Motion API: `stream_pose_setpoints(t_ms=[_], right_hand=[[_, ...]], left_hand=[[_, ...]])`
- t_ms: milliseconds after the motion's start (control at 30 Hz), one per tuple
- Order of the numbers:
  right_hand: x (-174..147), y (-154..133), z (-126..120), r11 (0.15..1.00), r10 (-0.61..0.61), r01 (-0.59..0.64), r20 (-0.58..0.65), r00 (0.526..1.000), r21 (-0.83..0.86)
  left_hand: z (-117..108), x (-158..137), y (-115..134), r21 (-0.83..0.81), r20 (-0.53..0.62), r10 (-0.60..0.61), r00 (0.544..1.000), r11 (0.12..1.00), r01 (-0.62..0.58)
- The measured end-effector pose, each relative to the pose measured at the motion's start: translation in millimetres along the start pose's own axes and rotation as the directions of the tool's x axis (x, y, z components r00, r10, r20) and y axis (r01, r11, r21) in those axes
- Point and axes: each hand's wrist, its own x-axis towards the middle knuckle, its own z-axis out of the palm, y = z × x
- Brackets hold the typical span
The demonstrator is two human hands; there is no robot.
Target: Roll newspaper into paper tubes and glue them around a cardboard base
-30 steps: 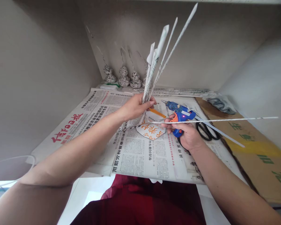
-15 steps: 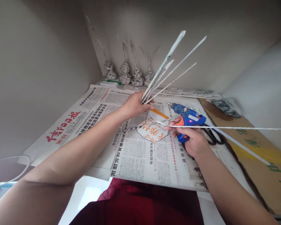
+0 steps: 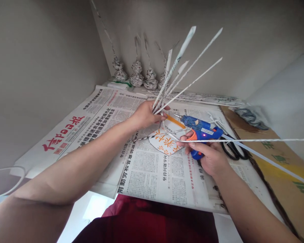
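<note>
My left hand (image 3: 147, 113) is closed around the lower ends of several rolled newspaper sticks (image 3: 178, 64), which fan upward and to the right. Just right of it, my right hand (image 3: 210, 155) has its fingers wrapped around the handle of a blue hot glue gun (image 3: 197, 125) with a lit red light. Thumb and fingertips of this hand also pinch a long thin paper stick (image 3: 255, 140), stretching off to the right. From the pinch, a bent piece runs up toward the bundle. Beneath the hands lies a white card with orange characters (image 3: 168, 143).
Newspaper (image 3: 139, 175) covers the table. Several woven paper gourds (image 3: 136, 74) stand along the back wall, beside a pile of paper sticks (image 3: 205, 99). On the right are black-handled scissors (image 3: 234, 150), cardboard (image 3: 258, 148) and a crumpled grey cloth (image 3: 252, 118).
The bundle in my left hand has turned slightly, and another stick now shows at its left side. The glue gun's tip has shifted a little left. Both hands keep their holds.
</note>
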Motion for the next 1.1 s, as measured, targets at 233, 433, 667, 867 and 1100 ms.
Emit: stream_pose_setpoints(t_ms=[233, 433, 667, 867, 1100], right_hand=[[0.4, 0.6, 2.4, 1.000, 0.001, -0.001, 0.015, 1.000, -0.009], [0.1, -0.8, 1.9, 1.000, 0.001, -0.001, 0.029, 1.000, 0.013], [-0.2, 2.5, 1.2, 1.000, 0.016, -0.016, 0.046, 0.999, -0.008], [-0.9, 2.4, 2.5, 0.995, 0.096, -0.093, 0.093, 0.991, -0.037], [-3.9, -0.7, 3.7, 0.982, 0.179, -0.172, 0.107, 0.978, -0.075]], left_hand=[[3.8, 1.0, -3.4, -0.040, 0.023, -0.005, 1.000, 0.999, 0.005], [4.3, -0.2, -1.9, -0.041, 0.027, 0.006, 1.000, 0.999, -0.005], [3.7, 0.4, -3.1, 0.018, 0.016, 0.015, 1.000, 1.000, -0.015], [2.3, 1.0, -3.8, 0.080, 0.023, 0.011, 1.000, 0.997, -0.012], [2.7, 2.6, -9.9, 0.011, 0.053, -0.005, 0.999, 1.000, 0.004]])
